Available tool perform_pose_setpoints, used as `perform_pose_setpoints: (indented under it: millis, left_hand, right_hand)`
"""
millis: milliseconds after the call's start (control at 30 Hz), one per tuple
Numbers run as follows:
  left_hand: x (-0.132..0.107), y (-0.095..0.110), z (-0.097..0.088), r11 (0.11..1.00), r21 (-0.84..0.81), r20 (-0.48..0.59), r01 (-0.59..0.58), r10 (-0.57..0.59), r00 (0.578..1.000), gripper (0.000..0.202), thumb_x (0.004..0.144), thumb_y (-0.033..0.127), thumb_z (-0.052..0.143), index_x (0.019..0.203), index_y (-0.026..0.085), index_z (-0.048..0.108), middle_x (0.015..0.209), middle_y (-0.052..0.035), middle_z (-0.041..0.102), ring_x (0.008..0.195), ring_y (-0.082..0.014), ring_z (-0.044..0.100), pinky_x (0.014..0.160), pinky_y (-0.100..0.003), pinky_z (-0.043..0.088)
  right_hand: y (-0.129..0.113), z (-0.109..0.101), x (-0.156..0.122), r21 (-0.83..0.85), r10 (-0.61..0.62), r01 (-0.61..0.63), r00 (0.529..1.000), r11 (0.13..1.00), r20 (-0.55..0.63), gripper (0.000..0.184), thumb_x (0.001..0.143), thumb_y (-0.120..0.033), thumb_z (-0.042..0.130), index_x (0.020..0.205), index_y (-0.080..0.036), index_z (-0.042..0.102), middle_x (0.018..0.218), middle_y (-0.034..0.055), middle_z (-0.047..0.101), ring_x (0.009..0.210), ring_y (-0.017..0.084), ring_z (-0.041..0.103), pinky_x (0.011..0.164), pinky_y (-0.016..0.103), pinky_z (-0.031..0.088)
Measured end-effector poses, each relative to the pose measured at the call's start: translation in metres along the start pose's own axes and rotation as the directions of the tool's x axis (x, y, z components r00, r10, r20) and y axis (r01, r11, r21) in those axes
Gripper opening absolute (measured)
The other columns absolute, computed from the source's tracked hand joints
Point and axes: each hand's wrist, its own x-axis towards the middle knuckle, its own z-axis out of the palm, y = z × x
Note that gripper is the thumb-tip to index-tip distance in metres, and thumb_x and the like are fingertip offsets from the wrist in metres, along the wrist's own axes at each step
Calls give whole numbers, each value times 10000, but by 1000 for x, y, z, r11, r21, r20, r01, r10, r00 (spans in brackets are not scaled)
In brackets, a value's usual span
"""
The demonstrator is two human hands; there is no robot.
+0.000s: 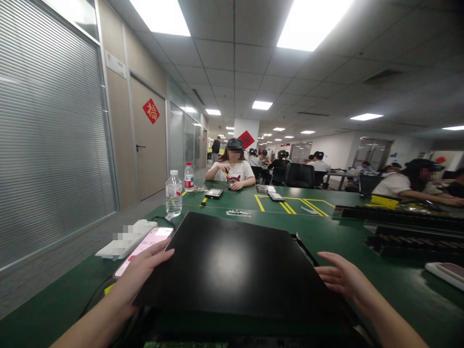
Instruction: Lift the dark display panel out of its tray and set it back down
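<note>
A flat black panel (232,270), shiny in its middle, lies tilted in front of me above a dark casing. My left hand (150,258) grips its left edge, thumb on top and the other fingers partly hidden. At the right edge is my right hand (339,275), its fingers apart and stretched out. Some of those fingertips reach the panel's edge; whether they press on it I cannot tell. Below the panel, a strip of green circuit board (186,344) shows at the bottom of the view.
Left of the panel lie a lit phone (145,249) and a white object (126,237). Two bottles, a clear one (174,195) and a red-labelled one (189,177), stand beyond. A person (235,169) sits opposite near hard drives (213,193). Long black parts (409,241) lie to the right.
</note>
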Motion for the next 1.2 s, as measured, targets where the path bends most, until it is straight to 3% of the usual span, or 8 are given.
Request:
perform_pose_setpoints:
  millis: [200,333,633,933,1200]
  left_hand:
    - [-1,-7,13,1000,-18,5,-7,7,1000,489,616,166,707,1079,191,553,894,-51,733,839,-224,676,711,-280,533]
    - [0,-9,12,999,-41,11,11,-10,1000,498,627,159,699,1100,190,548,929,-62,726,859,-231,670,730,-299,533]
    - [-5,-16,17,1000,-1,50,16,-16,999,420,632,161,706,1034,195,589,996,-78,707,897,-251,658,757,-335,531]
    - [-4,-19,18,997,70,118,33,-41,992,475,637,244,691,1087,154,567,1007,-94,702,957,-274,629,815,-356,503]
    - [-8,-20,21,987,156,24,38,-42,999,469,599,299,703,1041,174,609,967,-86,716,884,-271,659,770,-334,515]
  right_hand:
    - [0,-7,7,-189,-57,35,992,981,-114,437,715,-478,464,1064,-217,468,667,58,688,502,126,530,416,195,292]
    - [2,-9,9,-254,-134,93,980,963,-149,415,698,-464,468,1017,-200,500,629,55,682,409,102,408,383,202,209]
    - [6,-20,15,-488,-254,114,939,865,-231,428,668,-509,450,911,-186,591,610,76,685,550,198,573,493,291,390]
    - [6,-18,19,-661,-281,73,936,746,-213,402,694,-508,437,907,-210,603,656,46,687,687,222,611,619,307,399]
    - [4,-10,10,-769,-329,81,928,634,-173,335,694,-494,440,849,-258,620,675,30,674,663,219,598,596,305,394]
